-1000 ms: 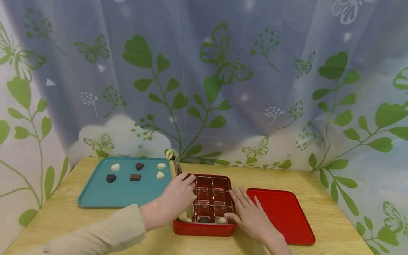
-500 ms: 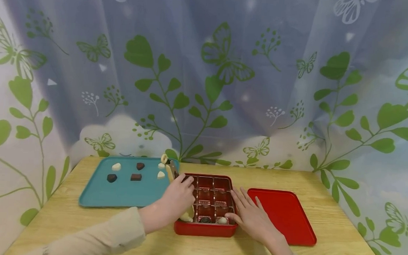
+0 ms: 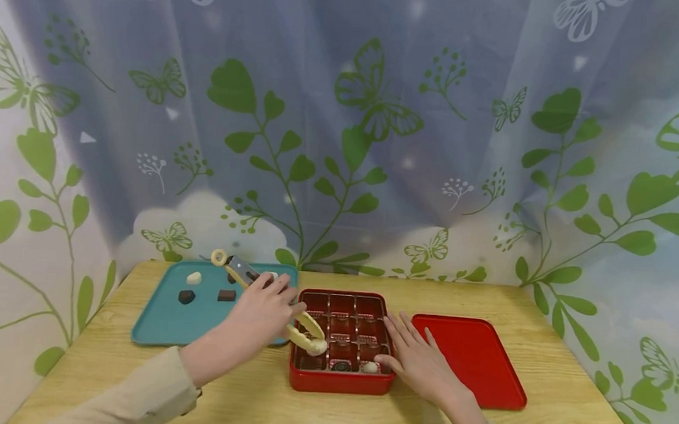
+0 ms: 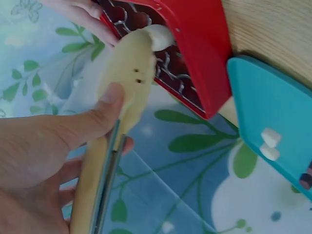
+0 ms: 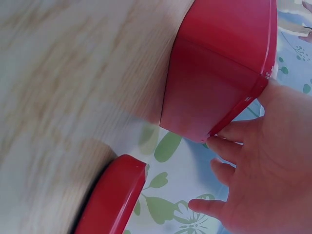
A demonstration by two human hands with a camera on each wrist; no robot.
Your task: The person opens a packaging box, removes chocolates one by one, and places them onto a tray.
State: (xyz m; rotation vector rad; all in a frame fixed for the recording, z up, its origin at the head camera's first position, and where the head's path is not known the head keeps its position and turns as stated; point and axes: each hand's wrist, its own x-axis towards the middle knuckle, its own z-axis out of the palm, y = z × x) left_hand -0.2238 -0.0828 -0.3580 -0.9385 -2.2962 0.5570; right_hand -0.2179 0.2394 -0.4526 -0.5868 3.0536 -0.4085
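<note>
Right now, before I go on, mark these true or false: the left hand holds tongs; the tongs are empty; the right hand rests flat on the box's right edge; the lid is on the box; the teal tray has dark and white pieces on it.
1. The left hand holds tongs. True.
2. The tongs are empty. False: a white piece sits between their tips, over the box.
3. The right hand rests flat on the box's right edge. True.
4. The lid is on the box. False: it lies on the table right of the box.
5. The teal tray holds dark and white pieces. True.
</note>
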